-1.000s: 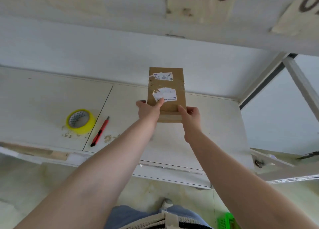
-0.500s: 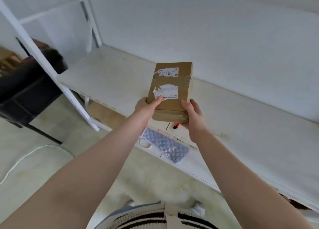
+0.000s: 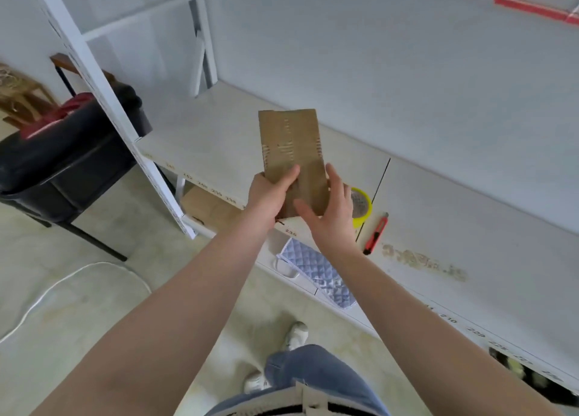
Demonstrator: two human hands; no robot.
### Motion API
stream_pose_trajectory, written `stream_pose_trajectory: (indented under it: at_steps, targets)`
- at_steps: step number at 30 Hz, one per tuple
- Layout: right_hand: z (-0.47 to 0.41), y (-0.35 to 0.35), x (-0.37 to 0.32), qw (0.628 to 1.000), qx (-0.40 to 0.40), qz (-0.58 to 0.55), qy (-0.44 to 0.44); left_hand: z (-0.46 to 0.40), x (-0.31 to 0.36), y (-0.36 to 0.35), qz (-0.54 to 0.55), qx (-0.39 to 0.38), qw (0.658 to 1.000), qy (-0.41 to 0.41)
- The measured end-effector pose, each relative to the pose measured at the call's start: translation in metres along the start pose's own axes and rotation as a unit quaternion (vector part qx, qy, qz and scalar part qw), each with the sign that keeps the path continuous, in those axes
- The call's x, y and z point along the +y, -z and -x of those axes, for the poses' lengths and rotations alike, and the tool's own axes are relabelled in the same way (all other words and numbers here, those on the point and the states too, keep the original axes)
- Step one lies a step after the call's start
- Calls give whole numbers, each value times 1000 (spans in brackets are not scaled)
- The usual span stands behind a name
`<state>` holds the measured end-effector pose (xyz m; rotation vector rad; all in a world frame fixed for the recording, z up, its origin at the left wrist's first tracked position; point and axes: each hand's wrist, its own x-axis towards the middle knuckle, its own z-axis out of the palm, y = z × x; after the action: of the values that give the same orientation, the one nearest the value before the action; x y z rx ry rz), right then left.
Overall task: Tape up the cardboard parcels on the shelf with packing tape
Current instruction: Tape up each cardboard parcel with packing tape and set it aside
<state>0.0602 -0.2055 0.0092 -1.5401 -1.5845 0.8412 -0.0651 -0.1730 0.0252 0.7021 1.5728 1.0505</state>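
Parcel (image 3: 289,152): held above shelf (image 3: 203,137), long axis pointing far.
Left hand (image 3: 269,196): fingers curled, gripping its near-left edge.
Right hand (image 3: 329,215): fingers spread, cupping its near-right corner.

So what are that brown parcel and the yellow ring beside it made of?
The parcel looks like plain corrugated cardboard: matte brown, with torn patches showing ribbed lines. The yellow ring appears to be a roll of glossy plastic packing tape, its edge shiny; what its core is made of I cannot tell.
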Motion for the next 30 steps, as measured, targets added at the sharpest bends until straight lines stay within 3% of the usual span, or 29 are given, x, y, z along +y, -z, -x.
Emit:
stream_pose_trajectory:
  at_steps: [3,8,12,16,18,22,26,30]
  targets:
    - [-30,-6,-3,992,9,-120,-49,-22,6,12,5,-4,1000,-8]
    - [-89,-16,0,979,-40,-175,-93,-57,25,43,-19,-34,999,-7]
    - [-118,-17,12,964,-60,-185,-179,-84,29,73,87,-127,987,53]
    - [-135,-14,17,898,-173,-323,-245,-109,25,71,136,-196,968,70]
    - [-142,-15,12,878,-188,-350,-267,-127,25,68,140,-229,960,86]
    - [-151,-25,15,883,-123,-330,-310,-166,34,59,83,-248,958,115]
    - [-146,-48,26,882,-20,-304,-359,-208,34,55,-45,-219,972,69]
    - [-135,-82,30,872,10,-275,-406,-221,33,54,-149,-290,933,150]
